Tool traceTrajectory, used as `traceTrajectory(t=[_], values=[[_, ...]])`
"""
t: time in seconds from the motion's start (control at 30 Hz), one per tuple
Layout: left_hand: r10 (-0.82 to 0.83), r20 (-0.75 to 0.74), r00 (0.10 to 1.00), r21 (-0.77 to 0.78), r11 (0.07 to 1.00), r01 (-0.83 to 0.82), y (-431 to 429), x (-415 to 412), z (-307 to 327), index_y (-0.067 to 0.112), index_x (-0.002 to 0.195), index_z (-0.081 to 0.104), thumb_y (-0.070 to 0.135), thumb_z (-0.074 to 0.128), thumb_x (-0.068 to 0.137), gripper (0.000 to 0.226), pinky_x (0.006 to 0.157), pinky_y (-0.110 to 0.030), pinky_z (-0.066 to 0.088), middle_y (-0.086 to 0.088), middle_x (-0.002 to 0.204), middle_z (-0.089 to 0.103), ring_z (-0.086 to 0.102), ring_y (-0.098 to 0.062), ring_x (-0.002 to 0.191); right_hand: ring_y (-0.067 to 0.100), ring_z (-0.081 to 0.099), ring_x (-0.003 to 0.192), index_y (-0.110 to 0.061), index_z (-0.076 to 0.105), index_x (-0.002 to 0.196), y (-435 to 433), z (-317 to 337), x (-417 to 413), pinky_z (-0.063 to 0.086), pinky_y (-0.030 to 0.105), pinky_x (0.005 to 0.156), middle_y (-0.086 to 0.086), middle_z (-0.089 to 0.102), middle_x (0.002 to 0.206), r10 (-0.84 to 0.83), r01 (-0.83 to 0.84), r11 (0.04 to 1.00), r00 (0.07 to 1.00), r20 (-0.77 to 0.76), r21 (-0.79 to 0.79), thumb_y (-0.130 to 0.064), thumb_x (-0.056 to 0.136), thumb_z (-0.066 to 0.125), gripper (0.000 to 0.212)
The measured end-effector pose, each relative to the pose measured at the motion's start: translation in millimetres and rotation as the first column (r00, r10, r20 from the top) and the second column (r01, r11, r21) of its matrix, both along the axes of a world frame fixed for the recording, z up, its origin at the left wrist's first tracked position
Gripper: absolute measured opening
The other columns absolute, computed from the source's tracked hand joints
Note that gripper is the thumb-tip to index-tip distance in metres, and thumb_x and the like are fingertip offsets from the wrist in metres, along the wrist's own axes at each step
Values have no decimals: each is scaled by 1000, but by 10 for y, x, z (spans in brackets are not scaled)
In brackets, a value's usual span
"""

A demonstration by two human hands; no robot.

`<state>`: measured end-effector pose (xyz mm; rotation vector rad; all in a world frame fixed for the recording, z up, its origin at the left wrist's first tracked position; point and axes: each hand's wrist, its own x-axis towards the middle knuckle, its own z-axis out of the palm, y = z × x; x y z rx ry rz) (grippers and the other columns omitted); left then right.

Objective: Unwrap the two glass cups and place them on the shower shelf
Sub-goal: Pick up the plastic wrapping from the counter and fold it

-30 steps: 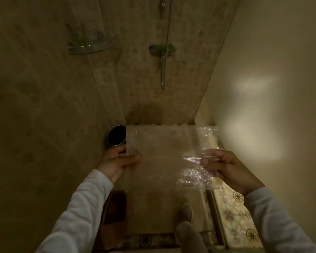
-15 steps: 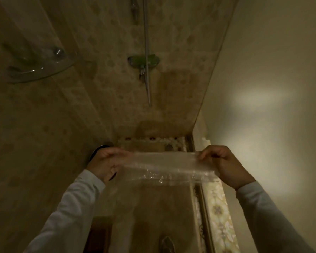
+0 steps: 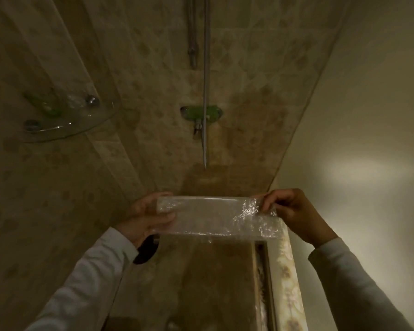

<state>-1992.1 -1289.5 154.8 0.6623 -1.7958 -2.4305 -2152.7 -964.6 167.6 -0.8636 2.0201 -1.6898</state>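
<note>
A clear sheet of bubble wrap (image 3: pixel 215 217) is stretched between my two hands as a folded horizontal strip. My left hand (image 3: pixel 146 218) pinches its left end and also holds a dark cup (image 3: pixel 145 250), which shows only as a dark shape below the palm. My right hand (image 3: pixel 294 215) pinches the crinkled right end. The glass corner shelf (image 3: pixel 81 126) is fixed to the tiled wall at the upper left, well above my hands. Something small and clear may rest on it near the corner, too dim to identify.
A shower mixer (image 3: pixel 201 113) with a green body sits on the back wall, a hose and riser pipe (image 3: pixel 206 80) hanging past it. A plain wall (image 3: pixel 368 115) closes the right side. A patterned sill and floor channel (image 3: pixel 264 283) run along the lower right.
The hanging sheet has been folded up into a narrow strip between my hands. The view tilted upward, so the shelf and mixer now appear larger and lower. The cup is mostly hidden under my left hand.
</note>
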Motion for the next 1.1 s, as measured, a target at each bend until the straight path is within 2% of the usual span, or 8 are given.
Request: traceTrajectory(t=[0.1,0.23,0.43,0.57,0.67,0.77,0.93,1.1], values=[[51,-84,995,-136,989,-62,-213,-127,-59,21,101,73,-12,76,64,50,59,-32,60,-15,95,76,73,-26,81,16,74,98,-1,76,91,-162,107,-342,58,36,94,2,80,97,48,-49,980,999,11,195,20,86,61,26],[-175,-112,978,-390,913,119,-530,-508,-77,19,115,65,-12,76,74,53,67,-32,59,-15,75,74,71,-23,77,11,65,117,-32,68,119,-1091,410,-664,51,41,106,-6,70,124,156,-161,923,987,43,350,-11,90,75,37],[-133,-210,969,-353,934,52,-1474,-918,83,20,116,67,-13,80,66,61,66,-31,58,-12,81,76,73,-21,77,26,72,96,-10,76,100,-3157,274,-671,58,44,90,11,76,100,614,-539,581,782,107,609,-33,79,86,32],[174,-157,972,-269,940,-212,-2554,-495,-137,23,102,74,-9,80,64,50,56,-28,57,-6,70,74,71,-15,66,6,65,66,-21,79,80,-3830,171,-1181,47,19,62,-7,73,71,680,-644,441,694,235,625,-45,77,85,25],[415,-118,902,-207,879,-431,-3072,-33,-370,26,96,76,-2,80,59,47,59,-27,58,-6,79,77,73,-17,74,14,71,76,-6,78,89,-4307,-11,-1485,51,23,68,10,79,82,667,-713,395,656,354,579,-30,82,84,26],[520,-50,852,-209,829,-518,-3195,239,-618,19,91,76,-11,77,65,39,63,-27,59,-5,80,77,73,-17,75,10,75,76,-7,74,84,-4662,-183,-1599,58,21,67,1,78,83,585,-790,419,612,532,448,0,85,77,7],[783,17,621,-142,617,-774,-3284,608,-1067,13,88,72,-9,76,72,27,56,-21,55,-1,75,74,69,-13,66,20,74,78,-18,79,78,-5452,-650,-1274,61,31,72,8,75,89,439,-665,657,721,537,356,9,89,64,33],[962,169,212,-27,220,-975,-2962,692,-1760,33,88,74,5,76,70,33,60,-39,59,-3,78,76,72,-20,70,13,73,76,-24,77,97,-6051,-1259,-877,57,24,59,2,78,91,503,-753,529,650,570,391,-5,94,66,22]])
